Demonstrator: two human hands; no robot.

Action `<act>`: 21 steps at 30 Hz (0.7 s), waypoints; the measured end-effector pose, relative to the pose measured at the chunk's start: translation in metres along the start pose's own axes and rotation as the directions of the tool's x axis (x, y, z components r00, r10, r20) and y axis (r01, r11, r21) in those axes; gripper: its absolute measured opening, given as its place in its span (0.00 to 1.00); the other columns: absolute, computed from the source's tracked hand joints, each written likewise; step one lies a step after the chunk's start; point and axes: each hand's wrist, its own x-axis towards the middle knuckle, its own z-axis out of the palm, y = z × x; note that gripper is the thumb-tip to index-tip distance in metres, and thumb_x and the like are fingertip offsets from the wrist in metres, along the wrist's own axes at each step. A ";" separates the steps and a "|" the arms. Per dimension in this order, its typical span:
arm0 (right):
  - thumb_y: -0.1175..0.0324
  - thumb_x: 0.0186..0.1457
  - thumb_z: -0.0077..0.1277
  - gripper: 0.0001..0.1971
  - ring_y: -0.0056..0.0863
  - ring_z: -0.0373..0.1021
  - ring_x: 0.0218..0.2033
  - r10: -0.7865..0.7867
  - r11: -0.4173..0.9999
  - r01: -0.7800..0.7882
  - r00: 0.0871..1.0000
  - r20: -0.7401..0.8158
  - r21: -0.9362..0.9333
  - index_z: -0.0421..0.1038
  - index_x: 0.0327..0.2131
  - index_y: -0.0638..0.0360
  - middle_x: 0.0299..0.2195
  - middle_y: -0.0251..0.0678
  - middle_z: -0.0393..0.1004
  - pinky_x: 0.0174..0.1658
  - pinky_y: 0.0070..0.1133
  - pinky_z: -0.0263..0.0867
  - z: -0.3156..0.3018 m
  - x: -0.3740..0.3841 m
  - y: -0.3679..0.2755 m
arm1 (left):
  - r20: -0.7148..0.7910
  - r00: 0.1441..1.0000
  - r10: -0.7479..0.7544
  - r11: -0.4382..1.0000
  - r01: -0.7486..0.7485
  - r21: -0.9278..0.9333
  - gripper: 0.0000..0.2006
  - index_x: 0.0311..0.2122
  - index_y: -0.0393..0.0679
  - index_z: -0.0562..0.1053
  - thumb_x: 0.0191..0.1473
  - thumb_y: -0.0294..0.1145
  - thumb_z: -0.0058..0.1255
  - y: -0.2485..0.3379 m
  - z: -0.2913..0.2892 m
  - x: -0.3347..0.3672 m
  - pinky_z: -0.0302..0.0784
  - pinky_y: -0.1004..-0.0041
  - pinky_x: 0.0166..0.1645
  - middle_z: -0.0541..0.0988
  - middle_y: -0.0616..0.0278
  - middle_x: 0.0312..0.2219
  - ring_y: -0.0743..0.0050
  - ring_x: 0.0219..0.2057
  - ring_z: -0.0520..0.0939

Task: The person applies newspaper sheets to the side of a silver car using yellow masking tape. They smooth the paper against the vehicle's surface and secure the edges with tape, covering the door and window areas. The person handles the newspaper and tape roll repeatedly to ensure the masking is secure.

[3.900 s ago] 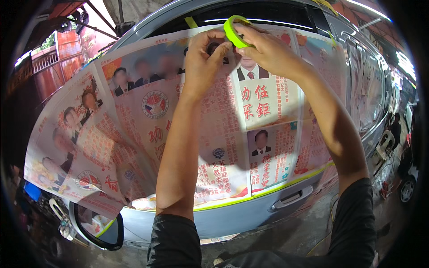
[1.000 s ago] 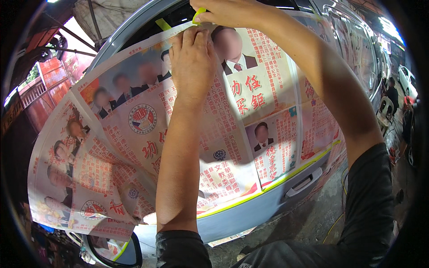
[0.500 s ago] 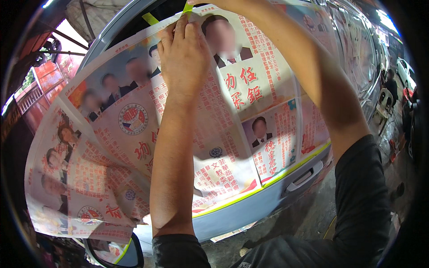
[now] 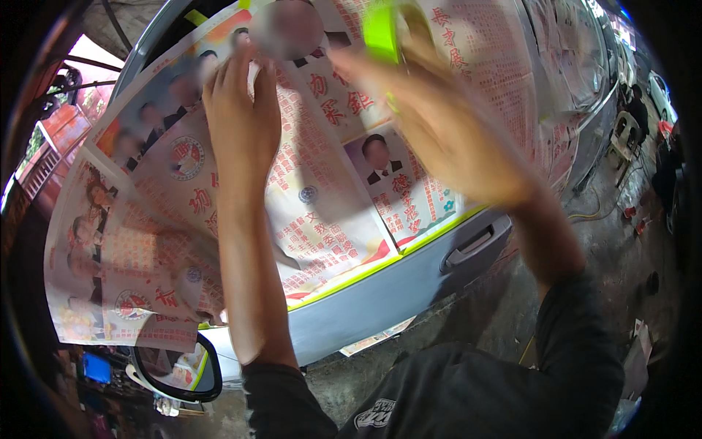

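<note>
Sheets of printed newspaper (image 4: 314,212) cover the side of a pale blue car door (image 4: 380,293), with a yellow-green tape line (image 4: 431,234) along their lower edge. My left hand (image 4: 241,124) lies flat on the paper near its top, fingers spread and pressing it against the car. My right hand (image 4: 446,132), blurred by motion, is closed on a roll of yellow-green tape (image 4: 382,31) held just in front of the paper's upper edge.
A door handle (image 4: 472,245) shows below the taped edge and a side mirror (image 4: 179,369) hangs at the lower left. More papered panels run along the car to the right (image 4: 578,66). Wet concrete floor (image 4: 599,241) with hoses lies on the right.
My right hand has come down from above the picture's top edge with the tape roll, now in front of the paper. My left hand stays pressed on the paper's upper part.
</note>
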 end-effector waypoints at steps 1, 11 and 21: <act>0.80 0.58 0.51 0.30 0.41 0.76 0.46 0.027 0.996 -0.034 0.996 0.088 0.079 0.56 0.64 0.63 0.50 0.48 0.76 0.53 0.35 0.70 -0.009 -0.054 -0.004 | -0.003 1.000 -0.027 0.996 0.026 -0.086 0.16 0.54 0.40 0.76 0.62 0.30 0.52 0.030 0.001 -0.020 0.67 0.57 0.61 0.81 0.51 0.48 0.46 0.53 0.76; 0.73 0.59 0.59 0.14 0.38 0.80 0.44 0.696 0.211 -0.887 0.432 0.573 0.412 0.70 0.47 0.63 0.42 0.44 0.82 0.48 0.30 0.73 0.035 -0.310 -0.069 | 0.905 0.347 -0.248 0.103 0.938 -0.332 0.10 0.47 0.34 0.72 0.60 0.19 0.56 0.197 -0.009 -0.302 0.81 0.74 0.48 0.81 0.56 0.42 0.75 0.43 0.82; 0.69 0.56 0.60 0.13 0.48 0.74 0.47 0.554 0.591 -0.743 0.656 0.512 0.313 0.74 0.44 0.61 0.40 0.48 0.78 0.50 0.39 0.68 0.038 -0.327 -0.058 | 0.869 0.445 -0.217 0.357 0.865 -0.354 0.13 0.47 0.35 0.74 0.57 0.19 0.59 0.202 -0.002 -0.304 0.82 0.74 0.43 0.81 0.58 0.42 0.74 0.41 0.83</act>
